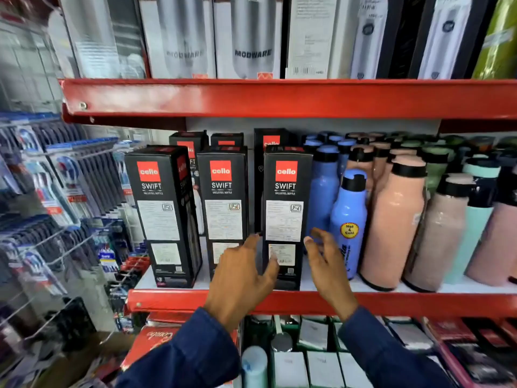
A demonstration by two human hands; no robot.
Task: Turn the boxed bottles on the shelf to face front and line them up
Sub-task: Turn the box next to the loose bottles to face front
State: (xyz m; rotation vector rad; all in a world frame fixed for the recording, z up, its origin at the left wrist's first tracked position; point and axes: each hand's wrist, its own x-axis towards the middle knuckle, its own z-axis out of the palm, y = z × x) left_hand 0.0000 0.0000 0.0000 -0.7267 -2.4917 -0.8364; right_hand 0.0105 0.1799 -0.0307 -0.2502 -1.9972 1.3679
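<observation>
Three black boxes stood in the front row of the red shelf [195, 299], each showing the side with the red logo square and white printed labels. The left box [165, 217] was twisted slightly, so that one of its narrow sides also showed; the middle box [225, 211] and the right box [285, 217] faced me more squarely. More black boxes [271, 141] stood behind them in a second row.

My left hand [243, 284] was spread open in front of the gap between the middle and right boxes, thumb lying across the lower label of the right box, fingers reaching toward the middle one. It gripped nothing (whether the thumb actually touched the cardboard, I could not tell).

My right hand [327, 261] was open too, fingers loosely curled, just beside the right box's lower right edge and in front of a blue bottle [348, 219] marked with a yellow sticker. It held nothing.

Right of the boxes stood loose bottles: blue ones, then pink bottles [391, 219] with black collars, then pale green ones [475, 208] farther right.

Both sleeves [195, 351] were dark blue. The upper shelf held tall white and black boxes [246, 37].
</observation>
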